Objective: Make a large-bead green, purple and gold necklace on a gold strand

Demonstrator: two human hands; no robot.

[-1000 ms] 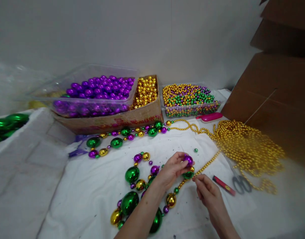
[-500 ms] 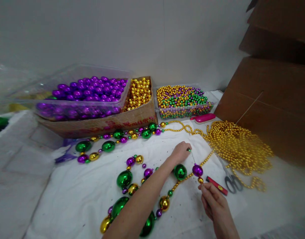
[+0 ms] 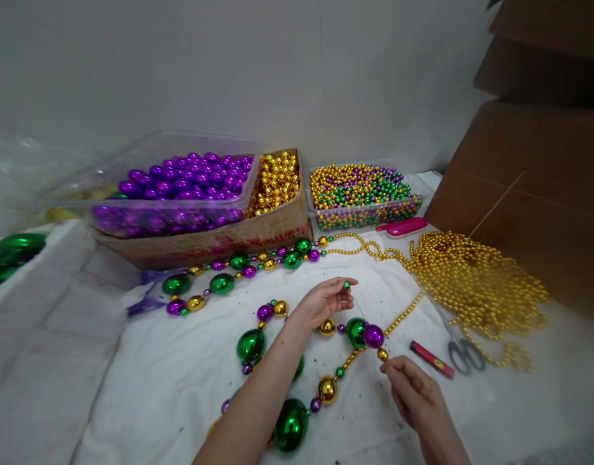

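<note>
My left hand (image 3: 326,300) is raised over the white cloth (image 3: 146,361) and pinches a small green bead (image 3: 346,285) between thumb and fingertips. My right hand (image 3: 413,394) is closed in a pinch near the end of a bead strand (image 3: 326,361), just below a small gold bead (image 3: 383,354). That strand carries large green, purple and gold beads, with a purple bead (image 3: 374,336) and a green bead (image 3: 356,330) at its near end. A second finished strand (image 3: 239,271) lies further back.
A clear tub of purple balls (image 3: 181,184), a cardboard box of gold balls (image 3: 277,181) and a clear tub of mixed small beads (image 3: 362,190) stand at the back. A heap of gold bead chain (image 3: 476,284), scissors (image 3: 464,352), a red lighter (image 3: 432,360) and brown cartons (image 3: 534,194) are on the right.
My left hand picked the small green bead up from the cloth and lifted it back toward the strand. The right hand stayed pinched by the strand's end.
</note>
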